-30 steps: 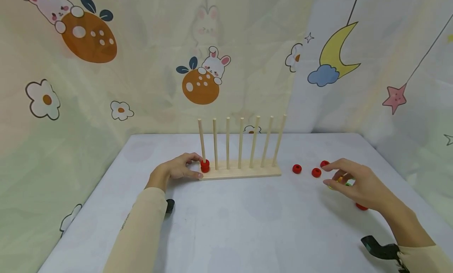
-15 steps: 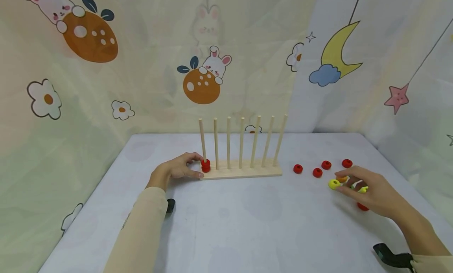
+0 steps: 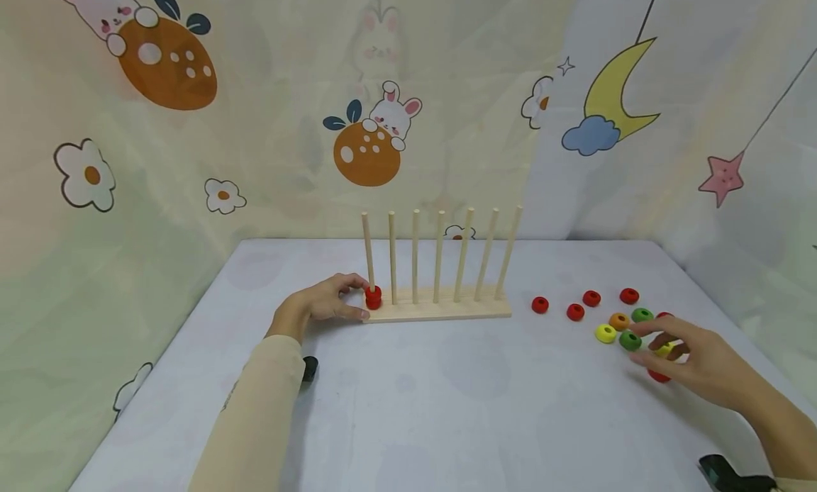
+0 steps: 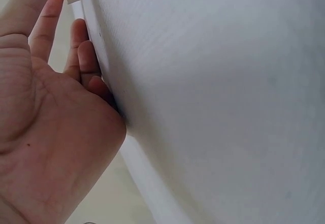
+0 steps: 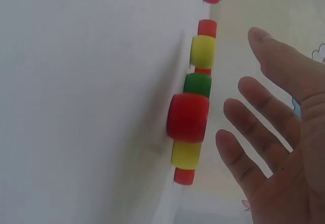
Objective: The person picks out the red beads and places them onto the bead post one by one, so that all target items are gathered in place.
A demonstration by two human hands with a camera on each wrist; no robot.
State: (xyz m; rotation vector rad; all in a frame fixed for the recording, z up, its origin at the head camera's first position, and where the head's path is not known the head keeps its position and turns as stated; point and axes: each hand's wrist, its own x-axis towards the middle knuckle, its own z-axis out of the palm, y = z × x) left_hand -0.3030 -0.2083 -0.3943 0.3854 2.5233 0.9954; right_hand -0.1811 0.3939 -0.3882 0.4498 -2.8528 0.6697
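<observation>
A wooden peg rack (image 3: 440, 309) with several upright pegs stands on the table. Red beads (image 3: 374, 298) are stacked low on its leftmost peg. My left hand (image 3: 324, 299) holds the rack's left end, thumb at the front corner and index finger beside the red beads. Over the loose beads on the right, my right hand (image 3: 698, 357) hovers with fingers apart and nothing held. Just left of its fingertips lies a green bead (image 3: 630, 341); a yellow bead (image 3: 665, 349) is partly hidden behind the fingers. In the right wrist view, a red bead (image 5: 188, 117) sits on the table, apart from the fingers.
More beads lie around: an orange bead (image 3: 619, 322), a yellow bead (image 3: 606, 333), a second green bead (image 3: 642, 315) and several red beads (image 3: 575, 312) between the rack and right hand. A patterned cloth (image 3: 281, 123) hangs behind the white table (image 3: 434, 407).
My right hand has moved right and toward me over the beads, uncovering yellow, orange, green and red ones. My left hand stays at the rack's end.
</observation>
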